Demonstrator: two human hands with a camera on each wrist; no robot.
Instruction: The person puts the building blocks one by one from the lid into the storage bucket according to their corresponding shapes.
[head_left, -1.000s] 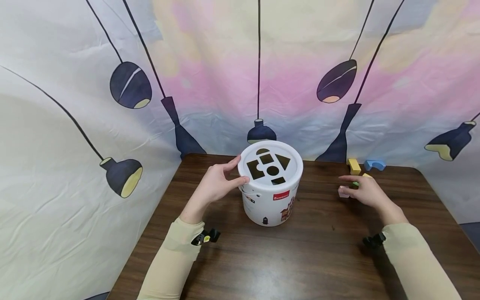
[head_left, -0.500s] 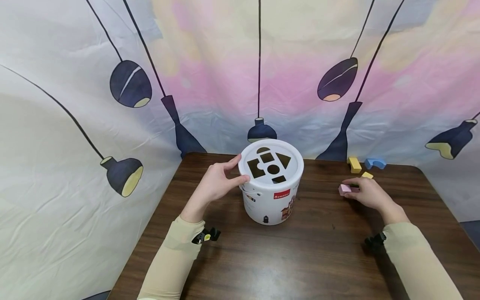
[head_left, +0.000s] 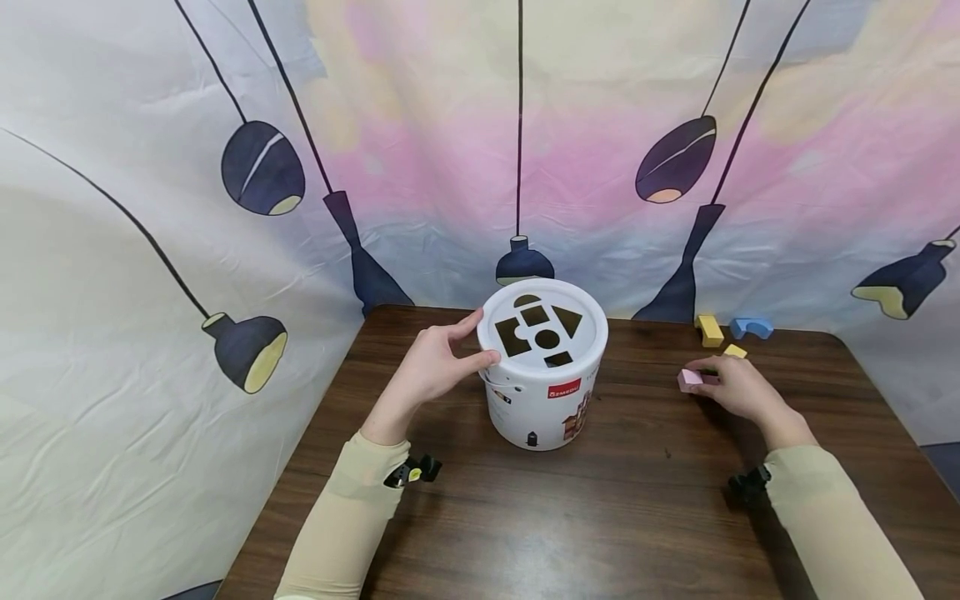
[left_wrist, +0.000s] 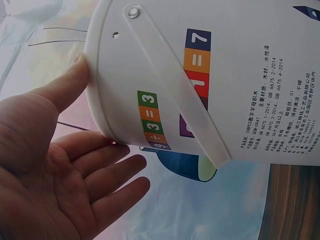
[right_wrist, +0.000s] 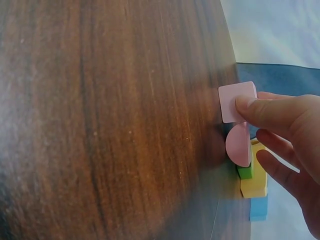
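Note:
A white bucket (head_left: pixel 517 408) stands upright on the table, its lid (head_left: pixel 592 342) cut with shaped holes. At the left of the rim rests my left hand (head_left: pixel 427 371), thumb and index fingertip touching it, spread apart. The left wrist view shows the other fingers of this hand loosely extended beside the bucket, whose white handle (left_wrist: pixel 175 90) hangs down. My right hand (head_left: pixel 742 387) pinches a pink square block (right_wrist: pixel 232 102) between thumb and fingers. A pink half-round block (right_wrist: pixel 237 145) lies right beside it, under the fingers.
Beyond the right hand are a yellow block (head_left: pixel 708 331) with a notch, a blue arch block (head_left: pixel 752 327) and another yellow piece (head_left: pixel 735 351). A bit of a green block (right_wrist: pixel 245 172) shows in the right wrist view. A patterned cloth (head_left: pixel 450 208) hangs behind the table (head_left: pixel 585 517).
The right hand's spread thumb and index finger have come together on the pink square block. The green block is now covered in the head view. The left hand and bucket stay put.

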